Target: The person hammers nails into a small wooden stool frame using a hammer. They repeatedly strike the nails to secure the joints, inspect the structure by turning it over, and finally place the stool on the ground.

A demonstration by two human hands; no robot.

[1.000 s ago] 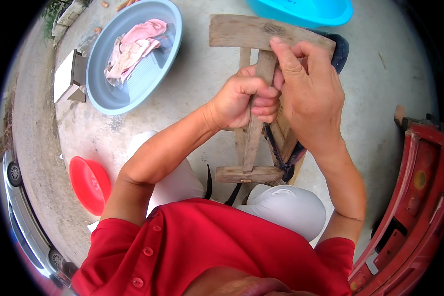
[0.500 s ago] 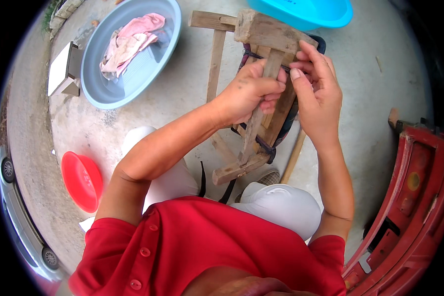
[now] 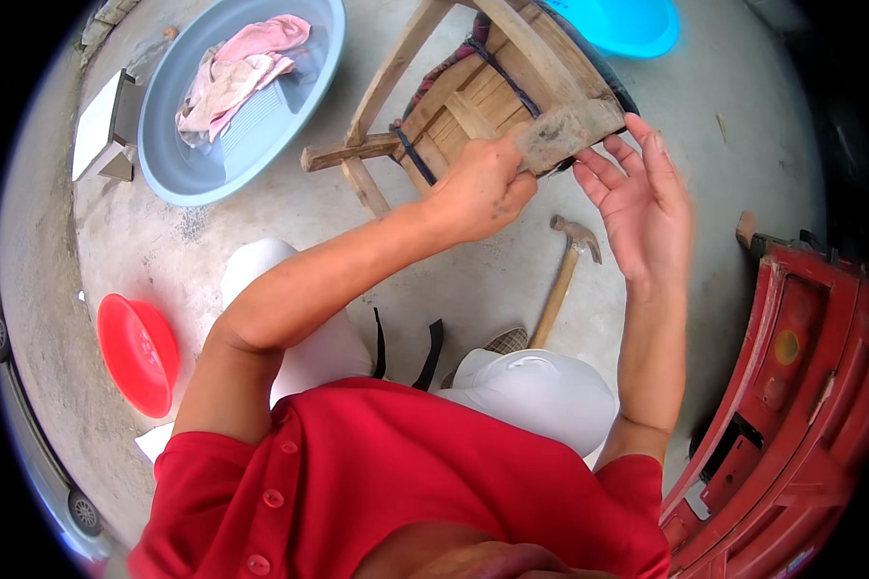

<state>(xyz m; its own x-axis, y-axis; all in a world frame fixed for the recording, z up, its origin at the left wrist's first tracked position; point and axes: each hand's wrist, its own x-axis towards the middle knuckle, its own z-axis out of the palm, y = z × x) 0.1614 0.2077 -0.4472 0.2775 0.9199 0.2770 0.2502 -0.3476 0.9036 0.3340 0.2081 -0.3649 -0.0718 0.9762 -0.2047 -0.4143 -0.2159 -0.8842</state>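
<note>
A wooden stool (image 3: 558,133) is tipped up in front of me, its slatted underside toward me. Dark straps (image 3: 508,79) cross that underside and run to a dark cushion (image 3: 589,48) showing at the edges. My left hand (image 3: 483,188) is closed around part of the stool's frame beside a leg's worn end; its fingertips are partly hidden. At the stool's right corner is my right hand (image 3: 642,207), fingers stretched and apart, the tips touching or very close to the cushion's edge. Below the stool, a claw hammer (image 3: 556,294) lies on the floor by my shoe.
A grey-blue basin (image 3: 314,106) with pink cloth (image 3: 227,82) and water stands at the upper left. A bright blue basin (image 3: 637,29) is at the far side. A red basin (image 3: 137,357) sits left, a red metal-looking piece (image 3: 801,386) right. Black straps (image 3: 431,355) hang near my knees.
The stool has been turned and shifted, showing more of its underside. My left hand has moved lower on its frame. My right hand has opened out, and the hammer's head has come into view.
</note>
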